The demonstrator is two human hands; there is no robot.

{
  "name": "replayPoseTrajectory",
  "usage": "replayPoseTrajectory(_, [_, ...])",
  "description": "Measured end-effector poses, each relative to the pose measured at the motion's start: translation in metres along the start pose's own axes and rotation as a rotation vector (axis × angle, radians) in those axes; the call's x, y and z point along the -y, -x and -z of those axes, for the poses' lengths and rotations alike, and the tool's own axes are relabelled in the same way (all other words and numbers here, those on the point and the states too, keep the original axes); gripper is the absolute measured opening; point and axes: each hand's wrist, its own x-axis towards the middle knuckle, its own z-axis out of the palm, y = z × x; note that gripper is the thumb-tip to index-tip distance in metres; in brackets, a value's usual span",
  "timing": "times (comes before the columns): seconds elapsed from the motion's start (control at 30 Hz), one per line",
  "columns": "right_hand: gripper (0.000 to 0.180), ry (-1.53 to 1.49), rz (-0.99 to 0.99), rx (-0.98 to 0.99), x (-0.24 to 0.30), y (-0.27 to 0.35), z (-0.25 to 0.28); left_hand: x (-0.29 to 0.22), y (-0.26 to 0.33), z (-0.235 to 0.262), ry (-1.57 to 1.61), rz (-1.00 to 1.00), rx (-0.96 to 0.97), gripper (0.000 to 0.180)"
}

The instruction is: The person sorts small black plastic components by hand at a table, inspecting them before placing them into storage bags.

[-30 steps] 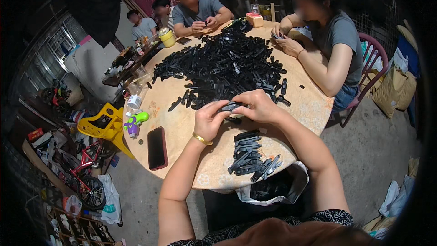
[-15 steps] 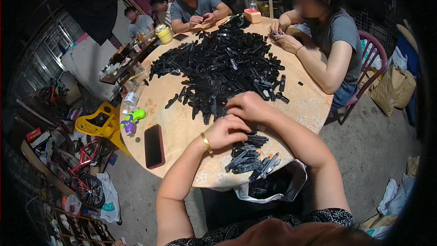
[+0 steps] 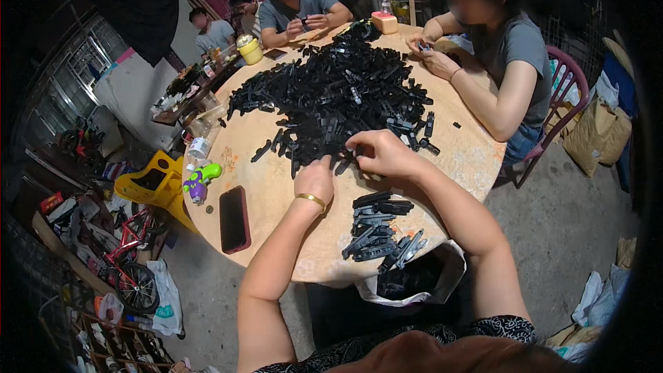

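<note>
Fingers (image 3: pixel 330 163) of left hand (image 3: pixel 314 179) and right hand (image 3: pixel 380 152) together, pinching black plastic clips (image 3: pixel 345 163) at near edge of heap (image 3: pixel 331 90), lying just ahead.

Both arms stretched forward, left hand (image 3: pixel 314 178) and right hand (image 3: pixel 378 153) close together, fingers curled down.

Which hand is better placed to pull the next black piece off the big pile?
Probably right. The right hand already rests on the near edge of the pile of black pieces, fingertips among them. The left hand sits just short of that edge.
</note>
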Motion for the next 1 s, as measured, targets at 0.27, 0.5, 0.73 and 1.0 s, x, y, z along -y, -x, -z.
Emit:
replayPoseTrajectory(0.27, [0.021, -0.720, 0.089, -0.233, -0.006, -0.004, -0.015, 0.012, -0.010, 0.031, 1.744, 0.392, 0.189, 0.031])
replayPoseTrajectory(0.5, [0.019, -0.289, 0.273, -0.344, -0.004, -0.004, -0.024, 0.003, -0.007, 0.023, 1.974, 0.279, 0.261, 0.034])
replayPoseTrajectory(0.73, [0.022, 0.035, 0.528, -0.413, -0.005, -0.004, -0.023, -0.012, -0.001, 0.028, 1.494, 0.208, 0.103, 0.027])
replayPoseTrajectory(1.0, [0.039, -0.132, 0.209, -0.150, 0.004, 0.002, -0.007, -0.012, 0.001, 0.034, 1.172, -0.049, -0.042, 0.025])
